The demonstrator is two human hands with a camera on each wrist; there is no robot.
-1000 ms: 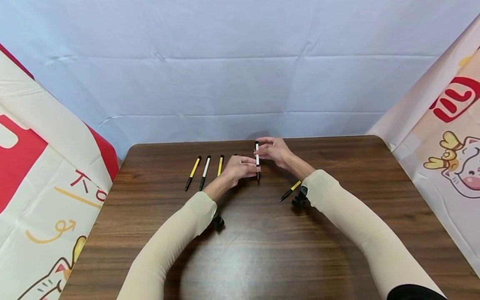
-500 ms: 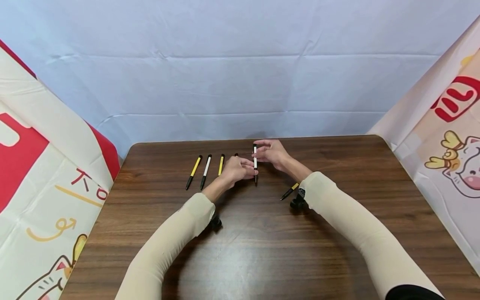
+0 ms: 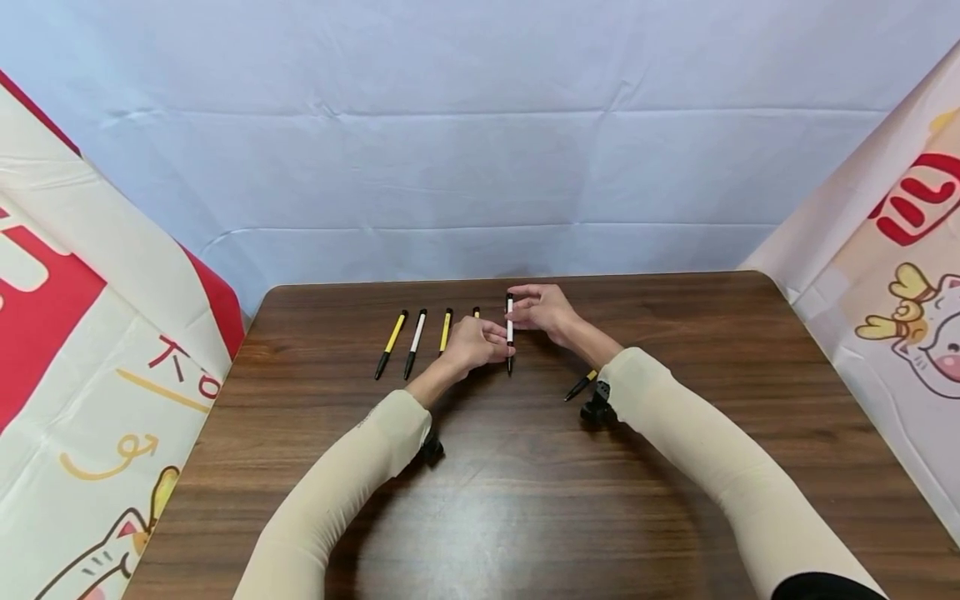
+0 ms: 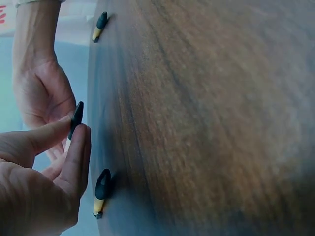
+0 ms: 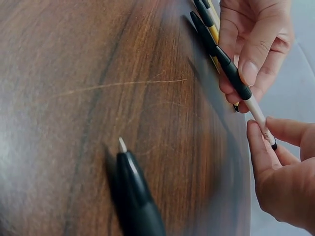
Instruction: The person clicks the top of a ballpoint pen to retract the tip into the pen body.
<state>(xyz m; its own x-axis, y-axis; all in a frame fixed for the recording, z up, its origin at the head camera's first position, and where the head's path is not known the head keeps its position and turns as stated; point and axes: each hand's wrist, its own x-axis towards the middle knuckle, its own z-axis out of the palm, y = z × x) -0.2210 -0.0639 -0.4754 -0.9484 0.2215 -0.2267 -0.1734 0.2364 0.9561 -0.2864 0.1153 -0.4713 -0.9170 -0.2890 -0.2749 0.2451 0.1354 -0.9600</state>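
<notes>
Both hands hold one white pen (image 3: 510,321) with a black grip and black end, its tip pointing towards the person. My left hand (image 3: 471,343) pinches the black grip between thumb and fingers, as the right wrist view shows at the left thumb (image 5: 250,71). At the far, white end, my right hand (image 3: 547,312) pinches the barrel with thumb and fingertips. Left of the held pen, a yellow pen (image 3: 476,312) is mostly hidden behind the left hand. Another yellow pen (image 3: 581,386) lies slanted by the right wrist, partly covered by the sleeve.
On the brown wooden table (image 3: 480,500), a yellow pen (image 3: 391,344), a white pen (image 3: 416,344) and another yellow pen (image 3: 446,327) lie side by side at the left. The table's far edge runs just beyond the hands, with a pale cloth (image 3: 480,167) behind.
Both hands have shifted slightly towards the person and a little left, the white pen still held between them. The pens on the table keep their places.
</notes>
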